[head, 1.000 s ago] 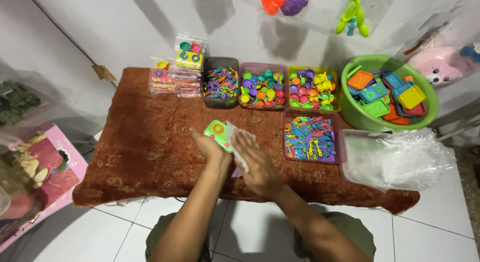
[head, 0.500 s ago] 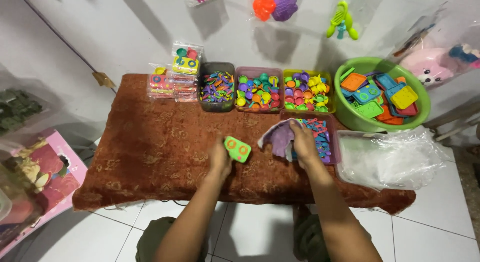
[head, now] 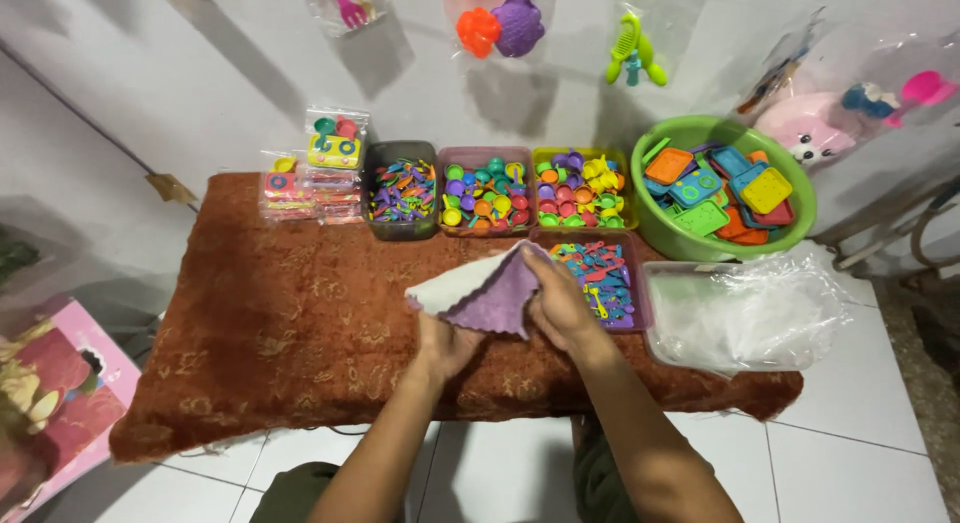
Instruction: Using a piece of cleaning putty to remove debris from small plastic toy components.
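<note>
From my remote seat at the head camera, I see both hands meeting over the middle of the rust-brown patterned cloth (head: 300, 303) that covers the surface, a purple cleaning cloth (head: 490, 295) with a pale underside stretched between them. My left hand (head: 447, 345) sits beneath the cloth's near-left part, its grip closed up into the fabric, though the fingers are hidden under it and I cannot tell what else, if anything, they enclose. My right hand (head: 562, 305) pinches the cloth's upper right edge, fingers folded shut on the fabric, just in front of a pink tray (head: 642, 305) of small blue, orange and pink toy utensils. The cloth hangs lifted off the surface, its scalloped lower edge drooping between the two hands. Along the far edge stand three more trays side by side: a dark tray (head: 371, 188) of mixed coloured pieces, a pink tray (head: 441, 188) of small round cups, and a yellow tray (head: 629, 188) of tiny pots and kettles. Left of them lies a stack of clear packets (head: 310, 178) filled with toy sets. At the right a green basin (head: 668, 235) holds flat toy stoves in orange, blue, green and yellow, and near it, just beside the front pink tray, rests a heap of clear plastic bags (head: 745, 313). Bagged toys hang on the white wall (head: 200, 73) behind.
</note>
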